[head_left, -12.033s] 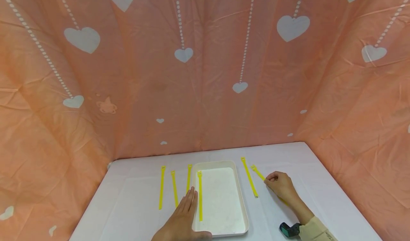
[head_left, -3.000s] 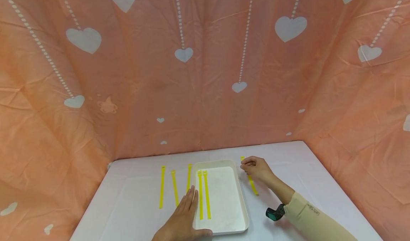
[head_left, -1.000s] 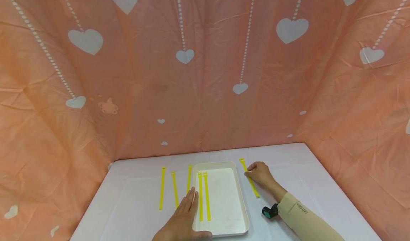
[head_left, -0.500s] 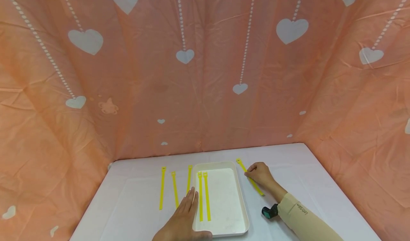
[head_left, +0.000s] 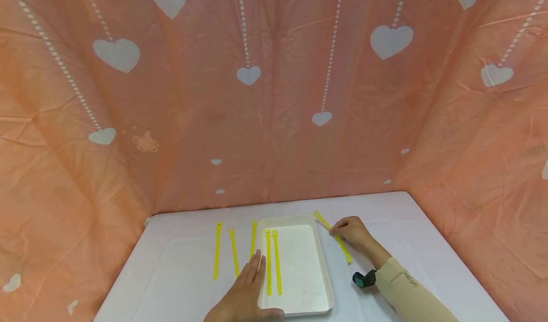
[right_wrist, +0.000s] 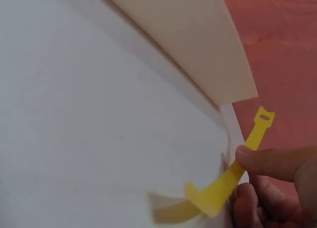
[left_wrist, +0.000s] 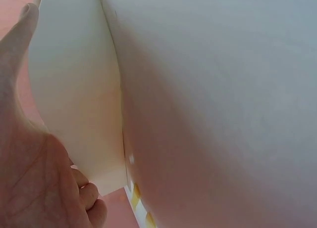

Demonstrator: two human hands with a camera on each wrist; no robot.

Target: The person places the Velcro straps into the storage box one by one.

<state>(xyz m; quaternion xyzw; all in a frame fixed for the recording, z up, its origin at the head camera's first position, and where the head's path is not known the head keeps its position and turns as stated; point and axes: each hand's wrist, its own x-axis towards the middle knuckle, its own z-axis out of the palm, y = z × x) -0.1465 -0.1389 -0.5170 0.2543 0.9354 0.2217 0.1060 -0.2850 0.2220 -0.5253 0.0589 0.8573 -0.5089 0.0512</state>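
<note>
Smooth plastic tray point(head_left: 301, 267), matt yellow strap point(right_wrist: 227, 183); creased cloth backdrop point(head_left: 282, 160)

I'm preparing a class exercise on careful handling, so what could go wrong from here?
The right hand pinches the yellow strap partway along, so a free end might catch the rim of the white tray.
Set down askew, it could land across the two straps inside.
The left hand lies against the tray's left side; a push might shift the tray.
</note>
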